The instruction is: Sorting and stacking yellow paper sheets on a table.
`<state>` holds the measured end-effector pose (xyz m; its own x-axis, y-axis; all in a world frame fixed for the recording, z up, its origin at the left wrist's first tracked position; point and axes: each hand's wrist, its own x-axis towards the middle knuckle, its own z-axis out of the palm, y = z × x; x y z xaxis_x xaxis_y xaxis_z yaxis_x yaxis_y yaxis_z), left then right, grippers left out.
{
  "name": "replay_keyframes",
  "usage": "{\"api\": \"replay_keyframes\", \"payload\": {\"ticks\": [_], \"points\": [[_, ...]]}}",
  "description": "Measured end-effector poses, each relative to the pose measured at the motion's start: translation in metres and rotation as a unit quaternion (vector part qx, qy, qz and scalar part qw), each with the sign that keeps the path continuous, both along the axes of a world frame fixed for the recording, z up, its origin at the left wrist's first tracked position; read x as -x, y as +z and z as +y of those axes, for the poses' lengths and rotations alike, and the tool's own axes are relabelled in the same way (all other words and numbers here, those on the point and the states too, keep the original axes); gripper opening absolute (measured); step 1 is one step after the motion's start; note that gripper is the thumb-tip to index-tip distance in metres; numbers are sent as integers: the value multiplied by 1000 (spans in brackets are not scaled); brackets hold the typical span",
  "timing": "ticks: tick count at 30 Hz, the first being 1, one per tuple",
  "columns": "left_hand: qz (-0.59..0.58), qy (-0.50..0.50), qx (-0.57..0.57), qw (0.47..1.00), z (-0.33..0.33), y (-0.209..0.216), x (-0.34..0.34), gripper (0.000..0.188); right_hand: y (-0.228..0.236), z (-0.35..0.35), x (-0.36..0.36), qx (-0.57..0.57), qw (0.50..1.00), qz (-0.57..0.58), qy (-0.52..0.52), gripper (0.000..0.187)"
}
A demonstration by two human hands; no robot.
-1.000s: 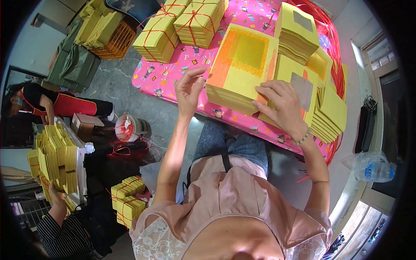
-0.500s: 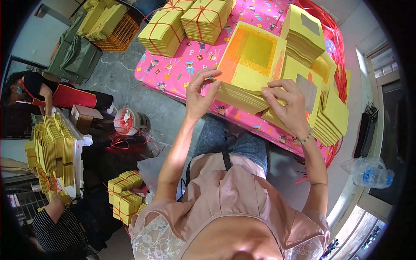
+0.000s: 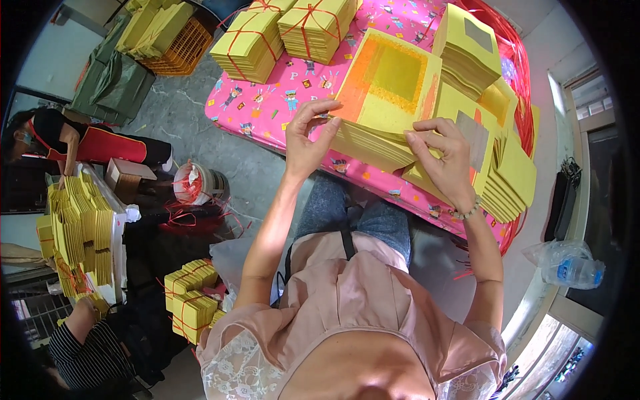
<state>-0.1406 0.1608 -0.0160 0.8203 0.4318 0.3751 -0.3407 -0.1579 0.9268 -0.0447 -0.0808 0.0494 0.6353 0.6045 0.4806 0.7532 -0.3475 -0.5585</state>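
A stack of yellow paper, its top sheet marked with an orange band and a gold square, sits in front of me on a pink patterned table. My left hand grips the stack's near left corner, fingertips on top and thumb at the front edge. At the near right corner, my right hand pinches the upper sheets between thumb and bent fingers. The sheet edges look slightly fanned along the front. How many sheets either hand holds, I cannot tell.
Red-tied paper bundles stand at the table's far left. More loose stacks and red twine crowd the right side. On the floor at left is a white bucket. Two people work beside a paper-laden table farther left.
My hands keep nearly the same places at the stack's near corners. The top sheets' near edge looks slightly raised. The whole view has shifted a little.
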Motion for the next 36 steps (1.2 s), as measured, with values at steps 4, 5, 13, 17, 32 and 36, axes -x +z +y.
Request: {"api": "replay_keyframes", "payload": {"ticks": [4, 5, 13, 17, 32, 36], "points": [[15, 7, 9, 1000, -1, 1, 0, 25, -3, 0, 1, -2, 1000, 16, -8, 13], [17, 8, 9, 1000, -1, 1, 0, 25, -3, 1, 1, -3, 1000, 17, -8, 13], [20, 3, 24, 1000, -1, 2, 0, 25, -4, 2, 1, -6, 1000, 18, -14, 14], [14, 2, 22, 1000, -1, 2, -2, 26, -3, 2, 0, -5, 1000, 16, -17, 14], [-33, 95, -393, 914, 1, 52, -29, 40, 7, 10, -21, -33, 997, -32, -54, 14], [-139, 184, -432, 872, -22, 64, -43, 47, 13, 17, -58, -77, 993, 50, -69, 23]]}}
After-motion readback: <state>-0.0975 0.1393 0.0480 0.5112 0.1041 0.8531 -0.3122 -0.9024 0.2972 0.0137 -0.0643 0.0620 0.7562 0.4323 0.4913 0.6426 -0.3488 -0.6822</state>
